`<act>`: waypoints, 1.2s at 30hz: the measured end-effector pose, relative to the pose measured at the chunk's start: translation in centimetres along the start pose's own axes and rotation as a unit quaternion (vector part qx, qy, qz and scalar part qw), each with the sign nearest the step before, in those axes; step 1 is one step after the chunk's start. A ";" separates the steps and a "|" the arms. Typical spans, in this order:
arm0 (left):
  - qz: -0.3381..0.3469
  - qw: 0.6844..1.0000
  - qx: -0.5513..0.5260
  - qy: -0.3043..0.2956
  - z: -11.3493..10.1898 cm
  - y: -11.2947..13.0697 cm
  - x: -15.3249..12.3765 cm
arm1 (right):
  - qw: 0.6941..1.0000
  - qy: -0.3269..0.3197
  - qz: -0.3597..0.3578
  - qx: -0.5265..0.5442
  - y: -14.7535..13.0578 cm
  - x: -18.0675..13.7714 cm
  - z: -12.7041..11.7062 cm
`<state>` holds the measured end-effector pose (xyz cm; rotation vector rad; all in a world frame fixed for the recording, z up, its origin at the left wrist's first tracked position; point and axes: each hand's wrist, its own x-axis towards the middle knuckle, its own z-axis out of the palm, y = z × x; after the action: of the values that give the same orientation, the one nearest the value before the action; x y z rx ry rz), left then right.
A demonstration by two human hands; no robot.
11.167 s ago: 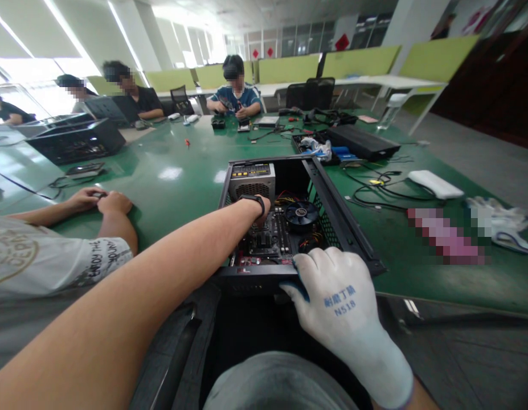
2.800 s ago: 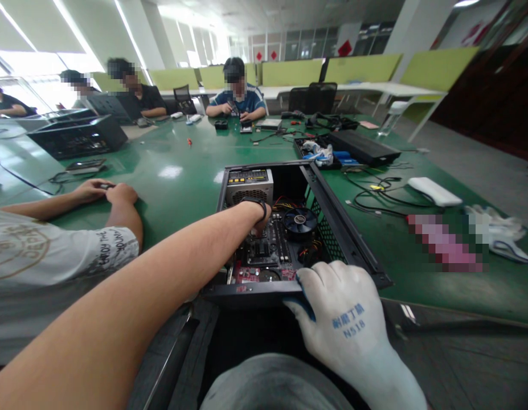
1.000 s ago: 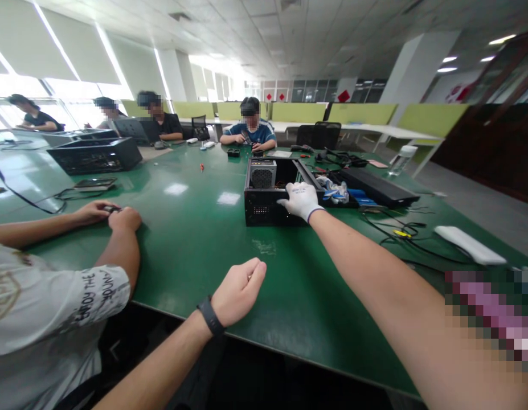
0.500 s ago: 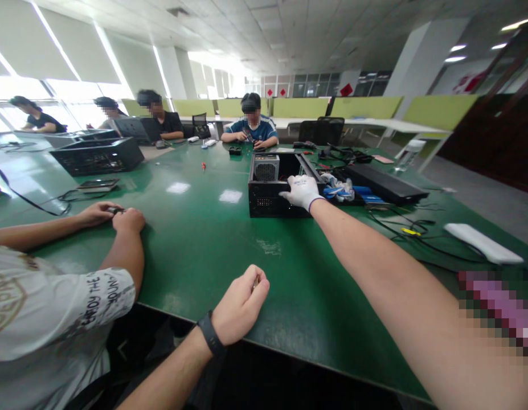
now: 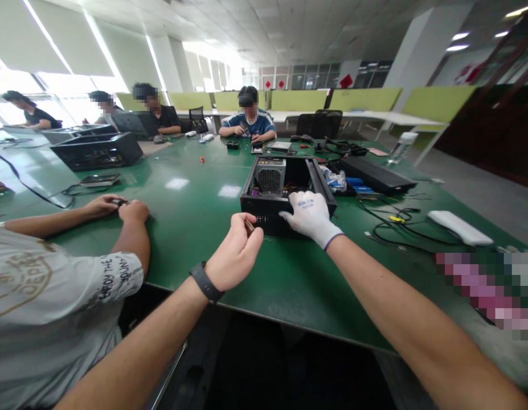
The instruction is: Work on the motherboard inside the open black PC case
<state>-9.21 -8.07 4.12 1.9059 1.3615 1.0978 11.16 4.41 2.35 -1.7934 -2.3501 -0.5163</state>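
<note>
A black computer case [image 5: 264, 206] lies open on the green table, with a grey power supply [image 5: 270, 175] inside at its left. My right hand [image 5: 308, 213], in a white glove, is closed over the case's near wall, thumb on the outer face and fingers over the top edge. My left hand [image 5: 238, 247], bare with a dark band on the wrist, is just in front of the case's near left corner. Its fingers pinch a small thing, mostly hidden, of which only a brownish sliver shows.
Right of the case lie blue-and-white gloves [image 5: 335, 179], a long black panel [image 5: 375, 175], loose cables [image 5: 387, 228] and a white bar [image 5: 460, 226]. A co-worker's hands [image 5: 118, 206] rest on the table at left. Another open case [image 5: 97, 152] stands farther left; a person [image 5: 248, 119] sits opposite.
My right hand has drawn the case nearer and turned it slightly. My left hand has risen forward to the case's front, still pinching the small thing.
</note>
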 end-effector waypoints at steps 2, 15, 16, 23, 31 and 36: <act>0.042 0.998 0.043 0.009 -0.1 1.6 0.9 | 1.000 0.007 -0.006 0.002 -0.4 -2.7 -1.0; 0.014 0.883 0.417 -0.217 4.3 4.8 9.2 | 0.997 0.046 -0.036 0.048 -2.3 -18.7 -7.0; 0.008 0.865 0.438 -0.243 4.9 4.7 9.3 | 0.997 0.045 -0.038 0.057 -2.4 -19.6 -7.2; -0.023 0.771 0.525 -0.360 8.3 2.7 8.4 | 0.993 0.047 -0.031 0.104 -3.0 -24.0 -8.2; -0.072 0.758 0.532 -0.370 9.5 -0.7 8.6 | 0.992 0.051 -0.024 0.116 -3.3 -24.5 -8.5; -0.062 0.757 0.539 -0.363 9.9 -1.7 9.0 | 0.992 0.041 -0.022 0.120 -3.3 -24.6 -8.1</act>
<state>-0.17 1.24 0.30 2.4635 1.6853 -0.7317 14.12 -21.54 1.51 -1.5869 -2.2890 -0.2904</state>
